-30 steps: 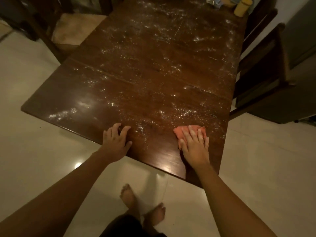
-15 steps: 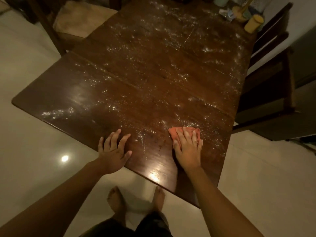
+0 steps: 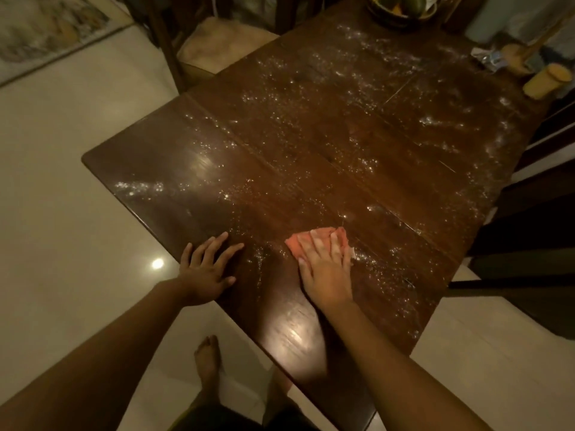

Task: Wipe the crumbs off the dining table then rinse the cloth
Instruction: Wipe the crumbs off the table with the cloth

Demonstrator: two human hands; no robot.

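The right hand [image 3: 326,270] lies flat, fingers straight, pressing the orange cloth [image 3: 297,242] onto the dark wooden surface [image 3: 161,172]; the left hand [image 3: 207,272] rests just beside it, fingers spread wide, holding nothing. Pale crumbs [image 3: 367,164] are scattered ahead of both hands, and far beyond them a dark bowl [image 3: 401,17] holds green and yellow things, a yellow cup [image 3: 547,80] off to its right

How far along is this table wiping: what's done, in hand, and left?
Done: only the near strip of the table looks mostly clear. In hand: the right hand presses the cloth on the top; the left hand rests at the edge. Left: crumbs over most of it, then rinsing.
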